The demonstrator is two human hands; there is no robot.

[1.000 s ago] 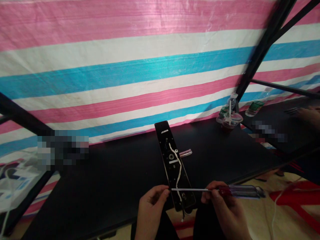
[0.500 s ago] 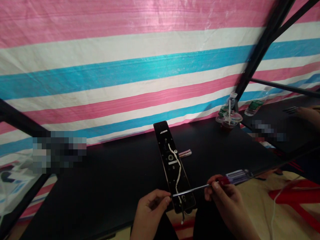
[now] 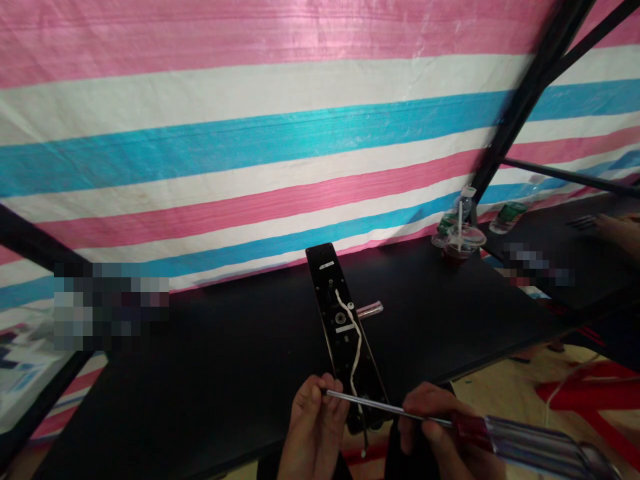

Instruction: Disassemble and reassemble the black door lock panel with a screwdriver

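My right hand point(image 3: 443, 427) is closed around a screwdriver point(image 3: 390, 405) with a long metal shaft and a clear and dark red handle. The shaft points left, lying across the view over the near end of a long black panel point(image 3: 345, 343). At the driver's tip, my left hand point(image 3: 317, 420) is pinched on a small dark piece too small to make out. The panel lies lengthwise away from me, with small holes and labels. A white cable point(image 3: 359, 340) runs along it, and its dark end with a small white connector hangs past the near edge.
The panel rests on a black table point(image 3: 225, 353). Beside it lies a small clear-and-pink packet point(image 3: 371, 309). A plastic cup with a straw point(image 3: 463, 241) and a bottle point(image 3: 445, 227) stand at the back right. Another person's hand point(image 3: 617, 230) is at the right-hand table.
Both hands and the screwdriver have come nearer to me. The handle has swung down to the right, and my left hand has turned more upright with its fingers at the tip.
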